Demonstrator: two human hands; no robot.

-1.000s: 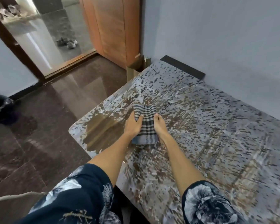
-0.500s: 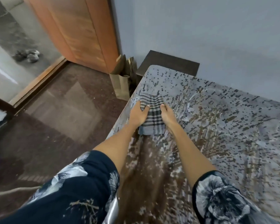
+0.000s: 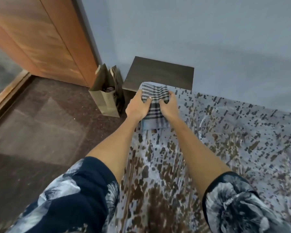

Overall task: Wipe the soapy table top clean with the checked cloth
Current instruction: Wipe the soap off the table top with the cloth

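Head view: I see the checked cloth (image 3: 154,105) bunched at the far left corner of the soapy desk (image 3: 225,132), with my left hand (image 3: 138,106) and right hand (image 3: 168,106) both on it, fingers curled and gripping the fabric side by side. Foam streaks and brown patches cover the desk top. A paper bag (image 3: 106,96) stands on the floor (image 3: 40,123) just beside that corner, next to a dark side table (image 3: 160,73) against the wall.
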